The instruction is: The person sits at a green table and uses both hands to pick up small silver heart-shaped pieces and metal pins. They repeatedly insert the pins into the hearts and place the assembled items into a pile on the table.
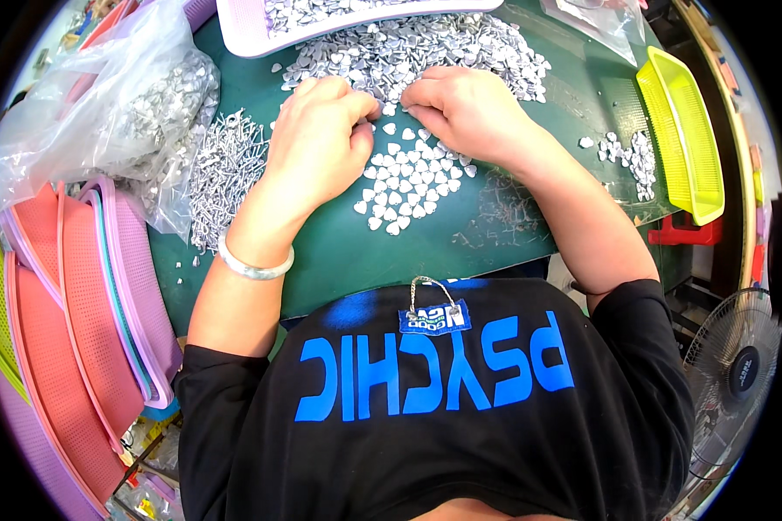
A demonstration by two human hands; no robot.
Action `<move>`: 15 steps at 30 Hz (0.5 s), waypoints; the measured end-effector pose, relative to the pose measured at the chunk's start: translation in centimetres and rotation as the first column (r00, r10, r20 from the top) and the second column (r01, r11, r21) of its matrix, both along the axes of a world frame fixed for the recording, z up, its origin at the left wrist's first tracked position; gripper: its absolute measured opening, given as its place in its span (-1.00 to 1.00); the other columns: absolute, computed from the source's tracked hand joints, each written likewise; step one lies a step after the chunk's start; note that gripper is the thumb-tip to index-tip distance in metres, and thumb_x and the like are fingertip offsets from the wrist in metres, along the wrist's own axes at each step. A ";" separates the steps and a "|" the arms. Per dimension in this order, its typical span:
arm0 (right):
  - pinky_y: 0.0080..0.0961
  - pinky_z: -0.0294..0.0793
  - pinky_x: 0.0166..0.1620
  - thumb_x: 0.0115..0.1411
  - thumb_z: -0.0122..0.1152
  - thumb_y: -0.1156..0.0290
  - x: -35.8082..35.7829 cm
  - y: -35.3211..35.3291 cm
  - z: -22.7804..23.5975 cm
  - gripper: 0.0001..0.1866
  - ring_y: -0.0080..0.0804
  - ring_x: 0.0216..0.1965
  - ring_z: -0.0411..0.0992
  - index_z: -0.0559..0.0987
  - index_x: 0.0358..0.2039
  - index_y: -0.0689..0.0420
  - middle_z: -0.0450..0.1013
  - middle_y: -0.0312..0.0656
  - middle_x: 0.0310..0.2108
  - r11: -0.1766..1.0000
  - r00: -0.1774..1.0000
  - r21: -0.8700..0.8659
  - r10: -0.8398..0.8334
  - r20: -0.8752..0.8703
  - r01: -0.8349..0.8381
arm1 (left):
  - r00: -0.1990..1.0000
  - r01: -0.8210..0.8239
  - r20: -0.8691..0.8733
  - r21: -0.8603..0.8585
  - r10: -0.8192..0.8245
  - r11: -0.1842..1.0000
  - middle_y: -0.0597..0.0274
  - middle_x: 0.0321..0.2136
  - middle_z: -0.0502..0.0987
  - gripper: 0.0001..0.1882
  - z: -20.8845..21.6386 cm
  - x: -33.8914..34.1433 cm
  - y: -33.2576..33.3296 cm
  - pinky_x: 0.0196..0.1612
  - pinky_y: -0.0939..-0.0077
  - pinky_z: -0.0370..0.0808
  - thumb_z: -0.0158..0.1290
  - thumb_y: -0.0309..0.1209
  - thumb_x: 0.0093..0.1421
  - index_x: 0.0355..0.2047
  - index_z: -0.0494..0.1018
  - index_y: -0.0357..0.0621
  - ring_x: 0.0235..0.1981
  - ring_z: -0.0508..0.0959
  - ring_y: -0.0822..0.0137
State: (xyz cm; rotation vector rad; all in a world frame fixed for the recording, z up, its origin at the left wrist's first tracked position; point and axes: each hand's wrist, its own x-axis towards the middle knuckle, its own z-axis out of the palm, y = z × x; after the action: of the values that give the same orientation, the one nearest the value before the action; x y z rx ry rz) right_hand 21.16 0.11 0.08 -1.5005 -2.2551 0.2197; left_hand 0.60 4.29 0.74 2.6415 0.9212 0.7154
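Both my hands rest at the near edge of a large heap of small silver heart-shaped pieces (417, 54) on the green table. My left hand (323, 130) has its fingers curled and thumb drawn in at the heap's left front. Across a small gap, my right hand (456, 108) pinches with thumb and forefinger. Whatever either set of fingertips holds is too small or hidden to make out. Between and below the hands lie several loose silver hearts (404, 187), spread in a flat patch. Left of my left hand is a pile of thin silver metal pins (226, 169).
A pale tray of hearts (356, 26) stands at the back. On the left are a clear plastic bag of silver pieces (161, 113) and stacked coloured baskets (87, 313). To the right sit a small heart cluster (639, 161), a yellow-green basket (682, 135) and a fan (730, 373).
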 end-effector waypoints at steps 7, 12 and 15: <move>-0.48 0.43 -0.36 0.20 0.12 0.41 0.2 0.2 0.5 -0.86 -0.51 -0.47 0.43 0.57 -0.32 0.19 0.49 -0.26 -0.48 0.962 0.933 -0.263 -0.033 -0.358 -0.067 | 1.000 0.000 0.007 0.027 0.000 1.000 0.21 -0.47 0.47 -0.84 -0.7 0.4 0.0 -0.20 0.28 0.43 0.10 -0.54 -0.04 -0.41 0.60 -0.10 -0.30 0.45 0.12; -0.72 0.40 -0.41 0.20 0.09 0.44 2.3 0.7 1.9 -0.87 -0.63 -0.47 0.42 0.54 -0.26 0.16 0.50 -0.31 -0.43 0.795 0.336 -0.511 -0.407 -0.849 -0.327 | 1.000 -0.004 0.003 0.007 0.004 1.000 0.22 -0.49 0.46 -0.83 -0.6 0.3 0.0 -0.21 0.29 0.42 0.09 -0.56 -0.03 -0.41 0.60 -0.09 -0.32 0.44 0.12; -0.63 0.43 -0.40 0.14 0.06 0.51 2.3 0.7 1.9 -0.86 -0.57 -0.47 0.44 0.55 -0.30 0.21 0.51 -0.27 -0.44 0.807 0.163 -0.455 -0.426 -0.890 -0.376 | 1.000 0.024 0.011 0.005 -0.024 1.000 0.22 -0.50 0.45 -0.83 -0.8 0.4 0.1 -0.22 0.30 0.42 0.08 -0.57 -0.03 -0.43 0.60 -0.09 -0.33 0.43 0.13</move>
State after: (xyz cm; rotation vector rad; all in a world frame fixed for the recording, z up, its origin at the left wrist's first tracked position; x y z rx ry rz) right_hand 23.47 0.77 2.01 -0.9766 -0.9525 1.5731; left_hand 1.03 4.37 -0.04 2.6454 0.8845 0.7266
